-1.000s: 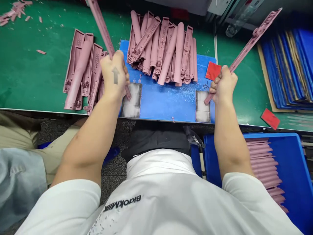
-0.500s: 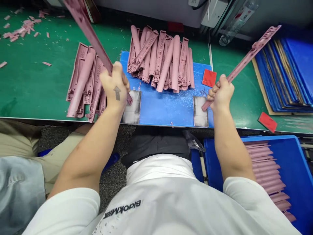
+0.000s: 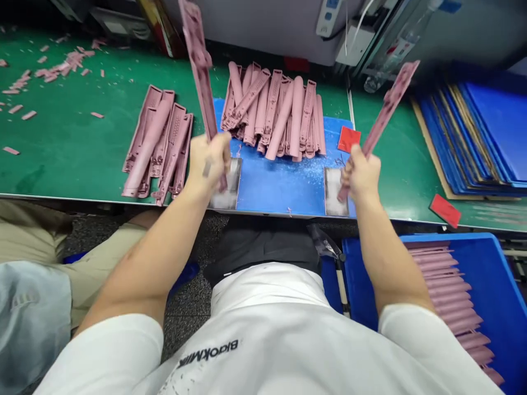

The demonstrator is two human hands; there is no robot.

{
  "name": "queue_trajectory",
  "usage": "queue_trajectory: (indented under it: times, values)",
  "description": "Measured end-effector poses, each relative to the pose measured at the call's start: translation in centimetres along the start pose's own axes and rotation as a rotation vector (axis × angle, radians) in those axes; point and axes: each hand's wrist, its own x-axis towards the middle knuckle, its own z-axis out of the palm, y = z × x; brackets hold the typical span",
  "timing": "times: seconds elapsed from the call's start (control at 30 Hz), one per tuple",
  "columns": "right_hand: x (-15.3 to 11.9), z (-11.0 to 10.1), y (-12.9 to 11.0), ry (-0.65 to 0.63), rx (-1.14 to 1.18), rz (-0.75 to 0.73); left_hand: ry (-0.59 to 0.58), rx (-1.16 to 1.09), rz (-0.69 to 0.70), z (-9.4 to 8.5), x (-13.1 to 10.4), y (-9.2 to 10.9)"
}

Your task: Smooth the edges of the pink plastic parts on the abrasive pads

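Observation:
My left hand [image 3: 209,163] is closed round a long pink plastic part [image 3: 200,71], which stands steeply with its lower end by a grey pad [image 3: 233,185]. My right hand [image 3: 362,173] grips another long pink part [image 3: 387,109], tilted up to the right, its lower end over a second grey pad [image 3: 331,189]. Behind and between the hands, a pile of pink parts [image 3: 284,118] lies on a blue sheet [image 3: 280,186]. Left of my left hand rests a smaller group of pink parts [image 3: 150,140].
Pink scraps [image 3: 61,66] lie at the back left. A red pad [image 3: 349,139] and another red pad [image 3: 445,210] are on the right. Blue sheets [image 3: 489,126] are stacked at far right. A blue bin [image 3: 500,296] holds pink parts. Someone's leg [image 3: 102,252] shows at left.
The part in my left hand is more upright, and that hand has moved slightly right and down. My right hand has come a little left and down with its part. The view has shifted slightly.

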Motion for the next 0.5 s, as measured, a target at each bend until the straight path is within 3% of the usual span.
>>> queue_trajectory:
  times: [0.1, 0.17, 0.27, 0.33, 0.37, 0.43, 0.5]
  values:
    - [0.5, 1.1, -0.1, 0.128, 0.059, -0.199, 0.107, -0.002, 0.176, 0.7, -0.3, 0.4]
    - [-1.2, 0.7, -0.3, 0.127, 0.070, -0.246, 0.074, 0.018, 0.219, 0.2, -2.0, 1.2]
    - [-2.5, -0.4, -0.2, -0.041, -0.033, -0.001, -0.087, 0.134, -0.054, -0.6, -3.1, 1.7]
    - [-0.7, -0.1, 0.1, -0.078, -0.103, 0.101, -0.131, 0.180, -0.202, -0.3, -1.5, 1.1]
    - [0.6, 0.3, 0.3, -0.045, -0.110, 0.062, -0.115, 0.175, -0.178, 0.0, -0.4, 0.6]
    - [2.4, 1.2, 0.7, 0.049, -0.088, -0.148, -0.050, 0.135, 0.043, 0.2, 0.9, -0.1]
    - [1.1, 1.0, 0.7, 0.055, -0.085, -0.347, -0.053, 0.170, 0.254, -0.7, -0.3, 0.0]
